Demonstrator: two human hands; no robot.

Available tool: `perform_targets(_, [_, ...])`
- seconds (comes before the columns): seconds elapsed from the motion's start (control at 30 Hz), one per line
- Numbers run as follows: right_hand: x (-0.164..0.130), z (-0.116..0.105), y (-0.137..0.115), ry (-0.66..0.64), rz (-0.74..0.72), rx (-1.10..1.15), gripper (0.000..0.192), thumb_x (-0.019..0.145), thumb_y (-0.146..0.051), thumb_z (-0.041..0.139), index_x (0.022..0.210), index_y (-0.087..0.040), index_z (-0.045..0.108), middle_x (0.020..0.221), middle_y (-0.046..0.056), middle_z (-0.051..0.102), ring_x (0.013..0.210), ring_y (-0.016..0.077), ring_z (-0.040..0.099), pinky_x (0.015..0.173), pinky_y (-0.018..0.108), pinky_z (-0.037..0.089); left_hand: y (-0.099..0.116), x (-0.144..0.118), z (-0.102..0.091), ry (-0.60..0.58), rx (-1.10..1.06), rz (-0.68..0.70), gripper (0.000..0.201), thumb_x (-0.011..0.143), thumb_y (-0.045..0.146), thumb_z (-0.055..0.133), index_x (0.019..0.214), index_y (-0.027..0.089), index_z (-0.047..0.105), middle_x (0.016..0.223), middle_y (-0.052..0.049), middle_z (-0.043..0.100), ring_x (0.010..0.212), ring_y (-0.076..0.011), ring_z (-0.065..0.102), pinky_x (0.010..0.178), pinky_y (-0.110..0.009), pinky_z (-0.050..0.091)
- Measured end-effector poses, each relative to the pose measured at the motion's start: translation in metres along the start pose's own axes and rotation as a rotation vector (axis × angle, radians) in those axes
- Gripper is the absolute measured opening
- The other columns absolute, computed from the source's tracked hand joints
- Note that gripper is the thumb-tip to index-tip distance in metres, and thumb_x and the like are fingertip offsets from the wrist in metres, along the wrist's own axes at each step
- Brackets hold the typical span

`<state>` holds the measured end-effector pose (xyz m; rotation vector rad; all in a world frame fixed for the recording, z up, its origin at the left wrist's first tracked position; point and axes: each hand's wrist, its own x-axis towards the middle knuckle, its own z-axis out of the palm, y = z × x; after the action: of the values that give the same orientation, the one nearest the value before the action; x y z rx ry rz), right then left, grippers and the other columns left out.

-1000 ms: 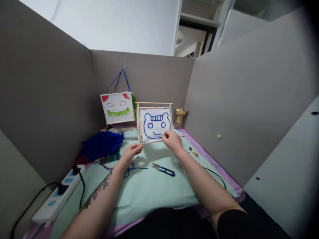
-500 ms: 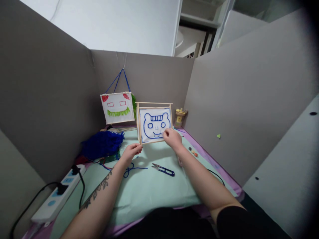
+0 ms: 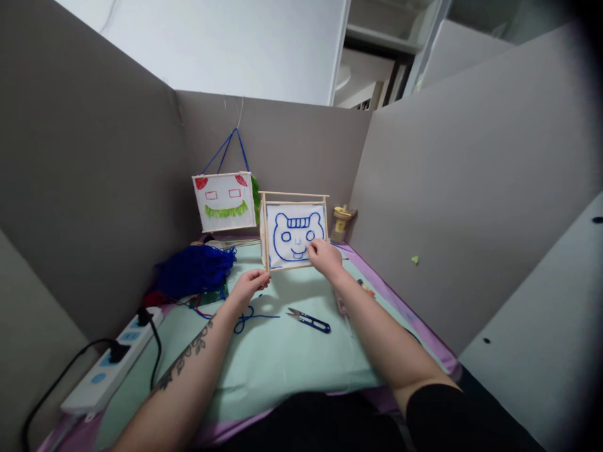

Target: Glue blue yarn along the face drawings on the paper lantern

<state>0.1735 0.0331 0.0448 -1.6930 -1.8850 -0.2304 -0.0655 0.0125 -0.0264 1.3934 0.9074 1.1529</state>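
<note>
Wooden-framed panel (image 3: 294,231) with a blue yarn bear face, upright at the mat's (image 3: 282,358) far edge: left hand (image 3: 248,288) pinches its lower corner, right hand (image 3: 324,257) fingers press the yarn outline, so uneven pressure may tip the frame or dislodge yarn.

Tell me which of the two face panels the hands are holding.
The blue bear-face panel in the stick frame: the left hand grips its lower left corner, the right hand its lower right. The red-and-green face panel hangs untouched on blue strings.

The right hand (image 3: 325,258) has crept up from the lower stick onto the bear panel (image 3: 294,235).
</note>
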Motion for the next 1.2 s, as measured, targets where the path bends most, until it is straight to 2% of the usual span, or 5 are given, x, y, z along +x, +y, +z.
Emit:
perform_targets(0.5, [-0.019,-0.013,0.027,0.251,0.046,0.369,0.05,0.092,-0.047,0.024,0.059,-0.019,0.049,0.057,0.002,0.052,0.058,0.0145,0.046,0.054,0.025,0.03,0.001,-0.001,0.0,0.028,0.013,0.004,0.031,0.067,0.046,0.068,0.066,0.015,0.061,0.062,-0.001,0.056,0.058,-0.0113,0.049,0.059,-0.023,0.038])
perform_targets(0.7, [-0.078,-0.044,0.091,-0.363,0.058,0.222,0.021,0.078,-0.025,0.046,0.082,-0.02,0.066,0.082,0.005,0.066,0.077,0.0198,0.058,0.067,0.028,0.039,-0.001,0.0,0.0,0.025,0.022,0.012,0.033,0.066,0.048,0.068,0.067,0.016,0.062,0.062,-0.001,0.057,0.058,-0.0121,0.049,0.058,-0.023,0.039])
perform_targets(0.8, [-0.104,-0.039,0.113,-0.597,0.027,0.116,0.051,0.062,-0.019,0.062,0.113,-0.019,0.061,0.11,0.011,0.062,0.098,0.026,0.056,0.08,0.032,0.04,-0.002,0.0,-0.001,0.028,0.018,0.008,0.032,0.066,0.047,0.068,0.067,0.016,0.062,0.062,-0.001,0.057,0.059,-0.0119,0.049,0.058,-0.023,0.039])
perform_targets(1.0, [-0.116,-0.017,0.117,-0.612,0.09,0.099,0.067,0.066,-0.019,0.06,0.131,-0.015,0.046,0.124,0.017,0.054,0.114,0.0303,0.049,0.096,0.041,0.031,0.0,-0.001,-0.002,0.052,-0.017,-0.006,0.03,0.066,0.044,0.069,0.069,0.015,0.063,0.061,0.0,0.056,0.059,-0.0108,0.049,0.059,-0.023,0.038])
perform_targets(1.2, [-0.112,-0.031,0.095,-0.613,0.106,0.858,0.056,0.071,-0.045,0.06,0.122,-0.024,0.049,0.111,0.008,0.058,0.098,0.0233,0.054,0.086,0.037,0.042,0.003,-0.002,-0.002,0.073,-0.063,-0.013,0.031,0.065,0.044,0.07,0.068,0.014,0.062,0.059,0.001,0.054,0.055,-0.0094,0.046,0.057,-0.023,0.037])
